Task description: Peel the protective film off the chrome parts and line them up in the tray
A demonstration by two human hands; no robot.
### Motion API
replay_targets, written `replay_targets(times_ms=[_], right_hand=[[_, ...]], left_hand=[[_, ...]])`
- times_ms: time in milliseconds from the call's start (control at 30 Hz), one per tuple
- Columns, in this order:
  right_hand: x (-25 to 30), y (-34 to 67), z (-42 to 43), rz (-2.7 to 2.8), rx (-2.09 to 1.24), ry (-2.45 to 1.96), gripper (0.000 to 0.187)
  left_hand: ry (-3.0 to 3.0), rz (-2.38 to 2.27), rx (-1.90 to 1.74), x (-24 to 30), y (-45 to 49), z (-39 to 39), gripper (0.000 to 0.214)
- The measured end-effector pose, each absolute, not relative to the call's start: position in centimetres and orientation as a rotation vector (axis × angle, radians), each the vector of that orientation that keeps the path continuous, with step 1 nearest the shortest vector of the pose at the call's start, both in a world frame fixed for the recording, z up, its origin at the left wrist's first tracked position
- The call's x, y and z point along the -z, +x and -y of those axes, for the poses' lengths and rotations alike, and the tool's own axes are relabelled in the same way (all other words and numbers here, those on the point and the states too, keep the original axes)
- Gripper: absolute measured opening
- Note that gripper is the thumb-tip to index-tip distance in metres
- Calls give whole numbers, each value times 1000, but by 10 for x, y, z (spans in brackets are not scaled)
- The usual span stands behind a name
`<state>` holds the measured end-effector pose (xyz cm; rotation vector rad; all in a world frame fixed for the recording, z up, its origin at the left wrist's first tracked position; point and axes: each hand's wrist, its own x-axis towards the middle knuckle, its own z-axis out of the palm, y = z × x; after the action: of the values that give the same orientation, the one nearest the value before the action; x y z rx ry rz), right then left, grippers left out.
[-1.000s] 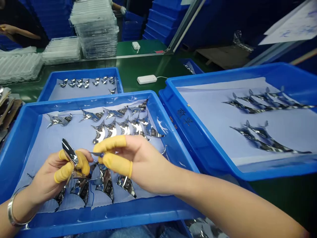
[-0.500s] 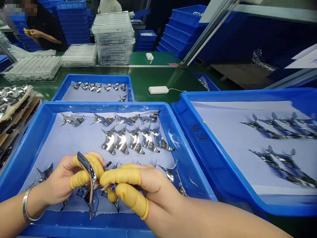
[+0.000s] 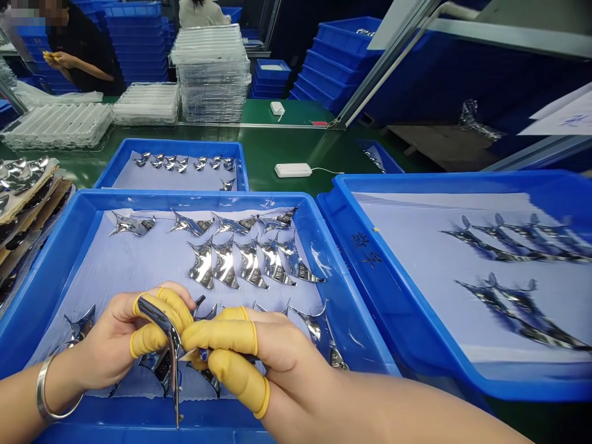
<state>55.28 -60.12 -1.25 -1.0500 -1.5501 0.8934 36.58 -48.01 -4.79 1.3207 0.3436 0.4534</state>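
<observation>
A curved chrome piece (image 3: 163, 324) is pinched upright in the left hand (image 3: 104, 336), its yellow-cotted fingers closed around it, above a blue plastic tray (image 3: 185, 196). The right hand (image 3: 272, 351) pinches a small blue-tipped thing (image 3: 203, 354) against the piece; it is too small to identify. Rows of similar chrome pieces (image 3: 226, 262) lie on the tray's pale paper liner (image 3: 139, 259). A blue tray (image 3: 416, 177) to the right and another (image 3: 176, 144) beyond hold more pieces.
</observation>
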Motion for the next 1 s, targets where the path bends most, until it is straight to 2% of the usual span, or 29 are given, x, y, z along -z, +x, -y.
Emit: replay_targets(times_ms=[133, 333, 467, 667, 1000], right_hand=[[4, 554, 603, 1540, -846, -1076, 22], [-6, 554, 600, 1577, -829, -1107, 25], [-4, 549, 598, 1548, -820, -1108, 19], [1, 548, 597, 1462, -871, -1094, 23], [7, 544, 590, 1424, -878, -1067, 17]], left_hand=[[1290, -357, -480, 48, 367, 483, 22], [1181, -413, -454, 42, 371, 491, 8], [1113, -430, -425, 45, 370, 494, 8], [1053, -446, -428, 53, 367, 497, 9], [995, -443, -439, 43, 378, 501, 14]])
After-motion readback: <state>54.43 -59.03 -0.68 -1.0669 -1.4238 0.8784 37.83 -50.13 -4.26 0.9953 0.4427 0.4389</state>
